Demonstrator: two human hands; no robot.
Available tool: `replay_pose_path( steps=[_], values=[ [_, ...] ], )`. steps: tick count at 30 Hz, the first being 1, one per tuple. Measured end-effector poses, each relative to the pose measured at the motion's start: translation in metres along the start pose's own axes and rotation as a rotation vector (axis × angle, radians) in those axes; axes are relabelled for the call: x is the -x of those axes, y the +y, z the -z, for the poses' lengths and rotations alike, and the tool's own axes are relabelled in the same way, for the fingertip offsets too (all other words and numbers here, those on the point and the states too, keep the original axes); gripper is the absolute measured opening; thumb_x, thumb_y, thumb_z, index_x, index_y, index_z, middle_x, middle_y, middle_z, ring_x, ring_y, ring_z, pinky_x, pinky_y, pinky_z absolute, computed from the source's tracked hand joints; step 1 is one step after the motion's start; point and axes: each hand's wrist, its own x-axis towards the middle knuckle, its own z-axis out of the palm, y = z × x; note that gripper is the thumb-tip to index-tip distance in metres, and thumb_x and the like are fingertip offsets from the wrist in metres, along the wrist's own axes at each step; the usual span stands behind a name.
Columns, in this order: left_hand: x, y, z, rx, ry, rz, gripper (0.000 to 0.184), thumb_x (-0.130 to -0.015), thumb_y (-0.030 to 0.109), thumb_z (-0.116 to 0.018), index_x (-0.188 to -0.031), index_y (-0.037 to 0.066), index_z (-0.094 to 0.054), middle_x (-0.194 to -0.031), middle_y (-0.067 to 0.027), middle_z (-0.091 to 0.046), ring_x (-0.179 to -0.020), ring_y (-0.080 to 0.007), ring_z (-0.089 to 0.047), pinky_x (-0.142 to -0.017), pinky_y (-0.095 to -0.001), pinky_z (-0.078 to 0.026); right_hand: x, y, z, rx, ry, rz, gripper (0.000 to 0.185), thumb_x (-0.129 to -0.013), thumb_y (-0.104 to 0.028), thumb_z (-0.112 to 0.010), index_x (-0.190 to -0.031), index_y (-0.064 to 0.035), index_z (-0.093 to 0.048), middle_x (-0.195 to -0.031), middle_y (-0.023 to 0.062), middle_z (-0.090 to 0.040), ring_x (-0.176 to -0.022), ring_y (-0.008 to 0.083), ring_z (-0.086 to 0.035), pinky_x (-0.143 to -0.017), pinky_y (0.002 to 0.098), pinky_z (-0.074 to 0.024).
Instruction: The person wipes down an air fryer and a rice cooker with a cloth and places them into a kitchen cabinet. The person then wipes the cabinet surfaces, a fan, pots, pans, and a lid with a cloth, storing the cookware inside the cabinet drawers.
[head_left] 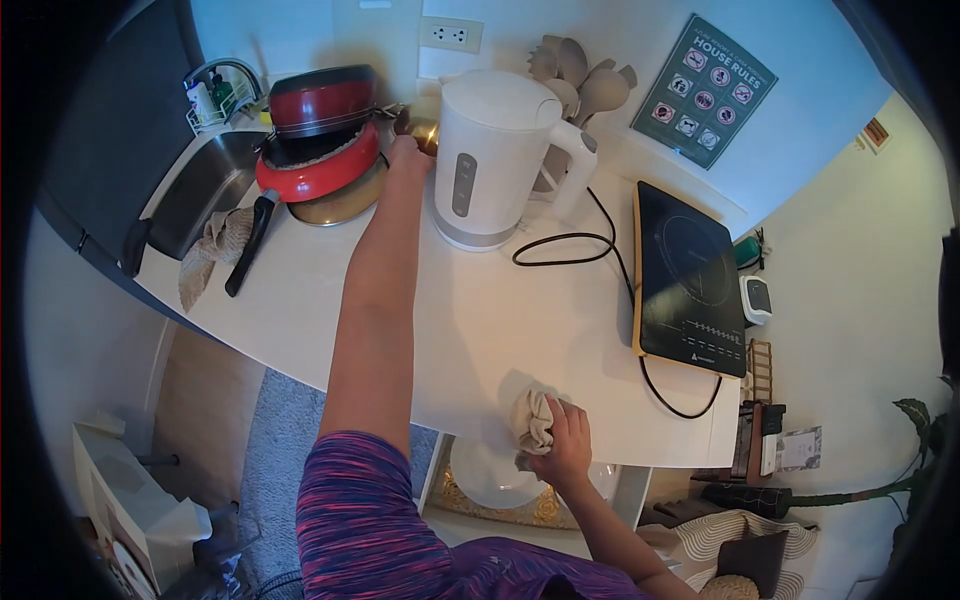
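My left hand (408,155) reaches to the back of the white counter, at a shiny gold-coloured object (418,128) between the stacked pans and the white kettle (492,150). Its fingers are mostly hidden, so its grip is unclear. Near the counter's front edge, my right hand (563,445) is closed on a crumpled beige cloth (533,418). Below it, an open drawer (436,475) holds a white plate (490,475) and a gold-patterned item. Left of my left arm, a dark red pan (322,100) rests on a bright red pan (325,178), with a lid beneath.
A steel sink (205,190) with a patterned cloth (215,250) over its edge lies at the left. Wooden utensils (600,90) stand behind the kettle. A black cord (565,262) loops towards the black induction cooktop (688,280) at the right.
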Motion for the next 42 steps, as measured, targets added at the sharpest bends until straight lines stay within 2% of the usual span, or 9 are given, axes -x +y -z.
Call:
replay_pose_path(
  steps=[12,18,20,26,31,34,36,40,42],
  values=[
    [-0.033,-0.001,0.011,-0.028,-0.147,-0.087,0.029,-0.088,0.008,-0.032,-0.113,0.0,-0.045,-0.114,-0.0107,-0.051,-0.1,-0.0223,-0.054,-0.085,-0.0364,-0.045,-0.002,-0.003,0.001,0.017,0.003,-0.011,0.082,-0.045,-0.013,-0.073,-0.121,-0.0019,-0.044,-0.107,0.0154,-0.05,-0.099,0.0332,-0.048,-0.085,0.0412,-0.0399],
    [-0.017,0.008,0.002,-0.32,-0.068,-0.476,0.023,-0.09,0.014,-0.03,-0.104,0.004,-0.046,-0.106,-0.0103,-0.051,-0.095,-0.0217,-0.054,-0.085,-0.0395,-0.046,-0.001,-0.001,0.001,0.012,-0.018,-0.004,0.08,-0.047,-0.013,-0.072,-0.121,-0.0015,-0.043,-0.107,0.0156,-0.05,-0.098,0.0334,-0.048,-0.085,0.0412,-0.0399],
    [0.04,0.026,-0.014,-0.227,-0.116,-0.405,0.02,-0.09,0.014,-0.037,-0.108,0.006,-0.045,-0.105,-0.0064,-0.049,-0.092,-0.0183,-0.05,-0.081,-0.0339,-0.044,0.0,0.002,-0.003,0.007,-0.007,-0.002,0.078,-0.049,-0.013,-0.07,-0.121,-0.0015,-0.043,-0.108,0.0159,-0.05,-0.098,0.0336,-0.048,-0.086,0.0413,-0.0394],
    [0.119,0.088,-0.019,0.012,-0.4,-0.538,0.019,-0.091,0.015,-0.038,-0.105,0.007,-0.047,-0.105,-0.0061,-0.051,-0.093,-0.0232,-0.052,-0.081,-0.0399,-0.046,-0.001,-0.002,0.004,-0.061,0.031,0.036,0.07,-0.058,-0.013,-0.063,-0.123,-0.0002,-0.04,-0.111,0.0187,-0.047,-0.099,0.0353,-0.046,-0.089,0.0424,-0.0366],
    [0.227,0.143,0.019,-0.086,-0.27,-0.808,0.035,-0.094,0.033,-0.039,-0.108,0.003,-0.051,-0.102,-0.0071,-0.056,-0.088,-0.0193,-0.056,-0.077,-0.0336,-0.047,0.001,0.002,-0.001,-0.15,0.125,0.096,0.063,-0.066,-0.01,-0.059,-0.125,0.0021,-0.037,-0.114,0.0214,-0.044,-0.102,0.0387,-0.043,-0.091,0.0431,-0.0348],
    [0.337,0.135,0.048,-0.187,-0.241,-0.787,0.033,-0.096,0.03,-0.036,-0.109,0.003,-0.05,-0.099,-0.0055,-0.056,-0.085,-0.0179,-0.056,-0.072,-0.0326,-0.047,-0.001,0.002,0.01,-0.511,0.15,0.013,0.06,-0.072,-0.009,-0.058,-0.126,0.0016,-0.035,-0.119,0.0226,-0.041,-0.107,0.0383,-0.042,-0.095,0.042,-0.0324],
    [0.408,0.104,0.063,-0.26,-0.221,-0.792,0.032,-0.096,0.029,-0.036,-0.109,0.004,-0.051,-0.1,-0.0059,-0.056,-0.088,-0.0171,-0.056,-0.075,-0.0319,-0.047,-0.004,-0.031,0.037,-1.045,0.367,-0.156,0.06,-0.074,-0.009,-0.06,-0.127,0.0005,-0.034,-0.125,0.0224,-0.038,-0.113,0.0357,-0.041,-0.099,0.0389,-0.0301],
    [0.496,0.011,0.085,-0.251,-0.239,-0.696,0.032,-0.096,0.028,-0.035,-0.105,0.002,-0.052,-0.096,-0.0055,-0.059,-0.085,-0.0143,-0.059,-0.07,-0.0282,-0.048,0.009,-0.089,0.099,-0.758,0.509,0.4,0.066,-0.076,-0.011,-0.061,-0.132,-0.0015,-0.028,-0.133,0.0198,-0.033,-0.126,0.0333,-0.029,-0.103,0.0402,-0.025],
    [0.53,-0.037,0.103,-0.505,-0.28,-0.628,0.031,-0.095,0.027,-0.037,-0.101,0.001,-0.053,-0.092,-0.0047,-0.06,-0.082,-0.0132,-0.059,-0.071,-0.0261,-0.048,0.025,-0.108,0.126,-0.41,0.266,0.686,0.058,-0.075,-0.022,-0.062,-0.126,-0.0036,-0.042,-0.138,0.0198,-0.027,-0.128,0.0413,-0.021,-0.106,0.0465,-0.0146]
  ],
)
